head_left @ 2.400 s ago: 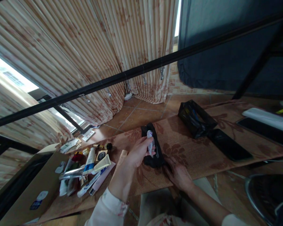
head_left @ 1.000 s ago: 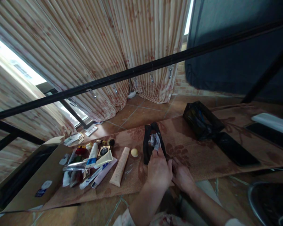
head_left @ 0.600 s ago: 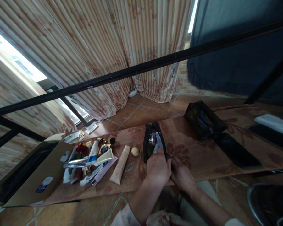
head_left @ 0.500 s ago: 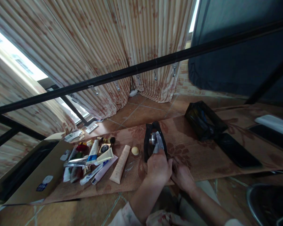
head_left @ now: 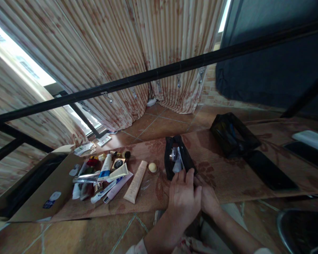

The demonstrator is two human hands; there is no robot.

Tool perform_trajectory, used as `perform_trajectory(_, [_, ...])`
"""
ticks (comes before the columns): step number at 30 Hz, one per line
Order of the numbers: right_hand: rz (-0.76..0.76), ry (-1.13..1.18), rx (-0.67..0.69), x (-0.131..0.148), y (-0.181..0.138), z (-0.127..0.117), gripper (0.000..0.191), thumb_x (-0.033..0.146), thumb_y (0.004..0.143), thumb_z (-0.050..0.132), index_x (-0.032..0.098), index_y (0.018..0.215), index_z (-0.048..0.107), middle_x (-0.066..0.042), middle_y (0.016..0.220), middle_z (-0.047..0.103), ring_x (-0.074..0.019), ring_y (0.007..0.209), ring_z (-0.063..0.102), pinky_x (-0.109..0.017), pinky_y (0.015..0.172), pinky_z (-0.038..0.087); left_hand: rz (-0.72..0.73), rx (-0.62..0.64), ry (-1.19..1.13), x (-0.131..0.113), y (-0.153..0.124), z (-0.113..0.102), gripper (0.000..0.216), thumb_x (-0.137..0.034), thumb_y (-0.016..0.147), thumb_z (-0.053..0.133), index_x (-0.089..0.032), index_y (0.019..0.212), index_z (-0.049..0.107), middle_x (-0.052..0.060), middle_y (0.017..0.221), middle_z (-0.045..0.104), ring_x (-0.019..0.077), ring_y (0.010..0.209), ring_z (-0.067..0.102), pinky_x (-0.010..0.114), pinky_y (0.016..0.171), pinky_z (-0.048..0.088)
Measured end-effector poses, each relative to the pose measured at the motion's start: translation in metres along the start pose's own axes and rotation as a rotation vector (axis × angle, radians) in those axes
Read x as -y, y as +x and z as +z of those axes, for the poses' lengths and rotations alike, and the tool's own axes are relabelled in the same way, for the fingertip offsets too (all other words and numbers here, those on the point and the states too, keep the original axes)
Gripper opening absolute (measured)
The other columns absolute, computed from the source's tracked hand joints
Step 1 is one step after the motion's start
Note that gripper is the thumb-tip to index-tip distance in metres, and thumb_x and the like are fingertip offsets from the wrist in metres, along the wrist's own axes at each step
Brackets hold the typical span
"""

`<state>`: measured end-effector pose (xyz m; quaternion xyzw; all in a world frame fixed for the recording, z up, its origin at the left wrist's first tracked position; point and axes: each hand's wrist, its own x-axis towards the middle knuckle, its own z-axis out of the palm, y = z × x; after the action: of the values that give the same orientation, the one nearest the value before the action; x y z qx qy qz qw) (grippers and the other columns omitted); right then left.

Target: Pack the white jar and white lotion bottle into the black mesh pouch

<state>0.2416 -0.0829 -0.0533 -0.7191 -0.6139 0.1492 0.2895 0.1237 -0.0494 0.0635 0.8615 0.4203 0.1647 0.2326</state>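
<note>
A small black pouch (head_left: 187,157) lies unzipped on the patterned cloth, its mouth facing up. Inside it I see a small clear jar with a silver lid (head_left: 172,154) and a pale grey tube (head_left: 177,165). My left hand (head_left: 184,192) lies over the pouch's near end, fingers stretched out at the tube's lower end, thumb apart. Close on its right, my right hand (head_left: 208,198) grips the near right edge of the pouch; its fingertips are partly hidden. Left of the pouch are a round cream-coloured ball (head_left: 152,167) and a beige tube (head_left: 136,181).
Several tubes and cosmetics, among them a white and blue tube (head_left: 105,168), lie piled beside a cardboard box (head_left: 46,190) at the left. To the right are a larger black bag (head_left: 231,135) and a dark phone (head_left: 270,171). A black rail (head_left: 159,73) crosses behind.
My left hand has drawn back toward me from the pouch's mouth, and its fingers have straightened. The tube now rests inside the pouch, lower down. My right hand stays at the near edge.
</note>
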Motion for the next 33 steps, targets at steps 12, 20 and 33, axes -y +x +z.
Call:
perform_trajectory(12, [0.017,-0.013,0.009,-0.003,-0.001,0.003,0.03,0.033,0.089,0.039,0.021,0.113,0.052,-0.008,0.108,0.057,-0.019,0.086,0.06,-0.032,0.072,0.049,0.059,-0.282,-0.241,0.021,-0.025,-0.01,0.035,-0.019,0.088,0.047,-0.022,0.122,0.053,0.008,0.131,0.051,0.0211,0.121,0.046,0.036,0.106,0.037])
perform_trajectory(20, [-0.02,-0.07,-0.01,-0.008,-0.002,0.006,0.029,0.036,0.091,0.038,0.02,0.11,0.053,-0.009,0.106,0.058,-0.0197,0.085,0.06,-0.033,0.073,0.048,-0.292,-0.354,-0.553,0.082,-0.02,0.016,0.047,-0.007,0.081,0.045,-0.018,0.126,0.044,0.008,0.114,0.059,0.0182,0.104,0.057,0.033,0.093,0.046])
perform_trajectory(33, [-0.101,-0.159,-0.103,-0.015,-0.003,0.008,0.025,0.041,0.089,0.041,0.02,0.092,0.054,-0.008,0.092,0.059,-0.02,0.078,0.056,-0.032,0.068,0.044,-0.183,-0.218,-0.796,0.099,0.008,0.072,0.074,0.006,0.063,0.039,-0.022,0.131,0.039,0.002,0.115,0.062,0.0155,0.104,0.06,0.032,0.098,0.046])
